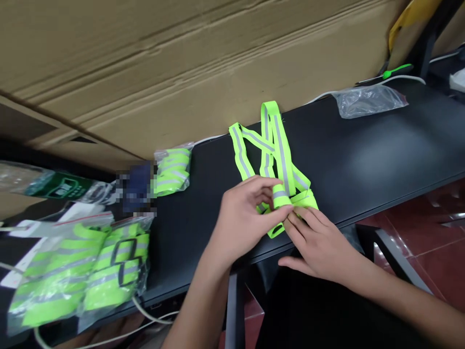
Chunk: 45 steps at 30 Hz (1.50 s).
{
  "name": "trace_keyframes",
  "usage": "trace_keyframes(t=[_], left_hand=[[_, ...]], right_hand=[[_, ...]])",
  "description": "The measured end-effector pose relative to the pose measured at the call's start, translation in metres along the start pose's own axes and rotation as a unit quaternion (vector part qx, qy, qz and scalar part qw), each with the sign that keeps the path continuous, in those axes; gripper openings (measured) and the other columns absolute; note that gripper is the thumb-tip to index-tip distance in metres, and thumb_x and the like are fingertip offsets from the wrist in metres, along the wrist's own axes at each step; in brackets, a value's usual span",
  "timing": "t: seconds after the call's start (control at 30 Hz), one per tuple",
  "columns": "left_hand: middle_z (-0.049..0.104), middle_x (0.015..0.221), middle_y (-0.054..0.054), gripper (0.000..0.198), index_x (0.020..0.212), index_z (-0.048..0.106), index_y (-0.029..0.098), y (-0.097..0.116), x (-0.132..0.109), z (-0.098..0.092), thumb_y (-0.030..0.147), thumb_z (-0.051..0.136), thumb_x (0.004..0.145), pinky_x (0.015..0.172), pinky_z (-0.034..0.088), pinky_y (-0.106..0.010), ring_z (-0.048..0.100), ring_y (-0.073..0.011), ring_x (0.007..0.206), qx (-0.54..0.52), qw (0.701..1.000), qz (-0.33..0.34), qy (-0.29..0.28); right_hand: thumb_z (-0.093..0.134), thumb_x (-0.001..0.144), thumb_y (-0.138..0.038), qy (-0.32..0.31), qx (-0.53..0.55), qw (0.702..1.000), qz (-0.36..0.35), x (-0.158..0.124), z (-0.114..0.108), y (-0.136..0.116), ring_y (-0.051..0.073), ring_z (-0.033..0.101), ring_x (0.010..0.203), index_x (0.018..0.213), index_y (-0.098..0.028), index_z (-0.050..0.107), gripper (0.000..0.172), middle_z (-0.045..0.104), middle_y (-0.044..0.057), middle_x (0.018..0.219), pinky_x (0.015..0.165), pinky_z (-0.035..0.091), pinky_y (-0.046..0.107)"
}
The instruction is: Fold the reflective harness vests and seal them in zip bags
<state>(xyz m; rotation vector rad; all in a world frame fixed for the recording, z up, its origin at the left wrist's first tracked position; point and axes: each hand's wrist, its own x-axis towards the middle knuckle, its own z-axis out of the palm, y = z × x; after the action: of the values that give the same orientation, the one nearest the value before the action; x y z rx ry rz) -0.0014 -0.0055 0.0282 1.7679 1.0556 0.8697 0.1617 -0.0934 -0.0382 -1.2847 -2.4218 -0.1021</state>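
A neon yellow-green reflective strap harness (pixel 284 155) with grey stripes lies on the black table, its loops spread toward the cardboard behind. Thumb and fingers of my left hand (pixel 247 211) are closed around a folded section of strap near the table's front edge. My right hand (pixel 316 237) rests against the right side of that bundle. Its fingers are stretched out over the strap, and the thumb stands apart below, touching nothing. The strap under both hands is partly hidden by the fingers.
Clear bags of folded reflective straps lie at the left: one bag (pixel 61 276), another with black buckles (pixel 118 266), and a smaller one (pixel 172 170) farther back. A clear plastic bag (pixel 370 101) and a green-and-black tool (pixel 397 71) lie back right. Cardboard (pixel 218 72) lines the rear.
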Motion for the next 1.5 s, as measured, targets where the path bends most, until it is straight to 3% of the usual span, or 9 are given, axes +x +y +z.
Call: trace_keyframes(t=[0.23, 0.4, 0.53, 0.67, 0.87, 1.07, 1.17, 1.3, 1.5], left_hand=[[0.069, 0.079, 0.0, 0.026, 0.091, 0.067, 0.018, -0.024, 0.022, 0.025, 0.02, 0.085, 0.072, 0.061, 0.055, -0.026, 0.063, -0.0121, 0.065, 0.011, 0.995, -0.003, -0.097], [0.072, 0.11, -0.009, 0.008, 0.095, 0.076, 0.018, -0.038, 0.012, 0.029, 0.021, 0.072, 0.089, 0.081, 0.057, -0.034, 0.067, -0.0169, 0.089, 0.108, 0.977, 0.152, -0.106], [0.063, 0.105, -0.012, 0.02, 0.102, 0.073, 0.014, -0.035, 0.004, 0.03, 0.013, 0.054, 0.096, 0.079, 0.055, -0.036, 0.061, -0.0179, 0.088, 0.184, 0.949, 0.227, -0.119], [0.062, 0.105, -0.011, 0.022, 0.102, 0.067, 0.014, -0.034, 0.0, 0.029, 0.005, 0.051, 0.089, 0.085, 0.055, -0.038, 0.059, -0.0211, 0.097, 0.215, 0.941, 0.226, -0.135], [0.06, 0.116, -0.017, 0.018, 0.106, 0.061, 0.012, -0.039, -0.025, 0.028, 0.006, 0.059, 0.089, 0.094, 0.054, -0.044, 0.059, -0.0261, 0.112, 0.265, 0.923, 0.278, 0.002], [0.062, 0.127, -0.018, 0.048, 0.136, 0.058, 0.014, -0.034, -0.08, 0.037, 0.025, 0.069, 0.091, 0.092, 0.055, -0.058, 0.052, -0.0389, 0.121, 0.406, 0.897, 0.169, 0.047], [0.062, 0.132, -0.019, 0.051, 0.138, 0.056, 0.007, -0.036, -0.1, 0.044, 0.014, 0.07, 0.09, 0.098, 0.055, -0.051, 0.05, -0.0368, 0.129, 0.402, 0.896, 0.182, 0.053], [0.069, 0.121, -0.016, 0.042, 0.127, 0.062, 0.005, -0.04, -0.112, 0.046, -0.002, 0.068, 0.086, 0.098, 0.057, -0.044, 0.057, -0.0303, 0.122, 0.336, 0.915, 0.21, 0.078], [0.072, 0.112, -0.013, 0.036, 0.121, 0.062, 0.008, -0.039, -0.101, 0.034, -0.003, 0.066, 0.087, 0.094, 0.059, -0.04, 0.062, -0.0252, 0.111, 0.288, 0.928, 0.224, 0.077]], right_hand=[[0.052, 0.098, -0.054, 0.016, 0.095, 0.995, -0.014, -0.006, -0.005, 0.012, 0.035, 0.058, 0.12, 0.126, 0.0, 0.062, 0.062, 0.068, 0.021, 0.122, 0.105, 0.051, 0.051], [0.054, 0.098, -0.028, 0.106, 0.206, 0.973, -0.01, -0.019, -0.007, 0.024, 0.026, 0.064, 0.118, 0.119, -0.003, 0.064, 0.033, 0.071, 0.018, 0.118, 0.102, 0.056, 0.039], [0.06, 0.091, -0.006, 0.172, 0.228, 0.958, 0.0, -0.022, -0.01, 0.043, 0.02, 0.066, 0.113, 0.115, -0.009, 0.065, 0.025, 0.072, 0.012, 0.11, 0.099, 0.058, 0.034], [0.054, 0.095, -0.006, 0.072, 0.126, 0.988, -0.055, -0.013, -0.017, 0.06, 0.026, 0.06, 0.122, 0.125, -0.007, 0.062, 0.031, 0.065, 0.017, 0.13, 0.104, 0.054, 0.043], [0.044, 0.105, -0.031, -0.055, 0.055, 0.994, -0.084, -0.005, -0.023, 0.065, 0.028, 0.061, 0.115, 0.145, -0.01, 0.048, 0.046, 0.061, 0.016, 0.138, 0.095, 0.055, 0.044], [0.043, 0.102, -0.055, -0.061, 0.023, 0.991, -0.114, -0.009, -0.02, 0.066, 0.032, 0.058, 0.117, 0.139, -0.004, 0.053, 0.063, 0.062, 0.019, 0.133, 0.095, 0.054, 0.048], [0.042, 0.105, -0.044, -0.044, 0.013, 0.99, -0.136, -0.015, -0.021, 0.065, 0.032, 0.052, 0.128, 0.138, -0.001, 0.053, 0.055, 0.061, 0.019, 0.136, 0.101, 0.052, 0.047], [0.045, 0.104, -0.016, -0.008, 0.054, 0.984, -0.167, -0.025, -0.03, 0.064, 0.025, 0.061, 0.113, 0.126, -0.005, 0.062, 0.029, 0.07, 0.011, 0.123, 0.094, 0.055, 0.039], [0.043, 0.103, -0.009, 0.011, 0.09, 0.979, -0.184, -0.013, -0.044, 0.069, 0.022, 0.066, 0.099, 0.119, -0.006, 0.065, 0.027, 0.074, 0.011, 0.112, 0.088, 0.057, 0.037]])
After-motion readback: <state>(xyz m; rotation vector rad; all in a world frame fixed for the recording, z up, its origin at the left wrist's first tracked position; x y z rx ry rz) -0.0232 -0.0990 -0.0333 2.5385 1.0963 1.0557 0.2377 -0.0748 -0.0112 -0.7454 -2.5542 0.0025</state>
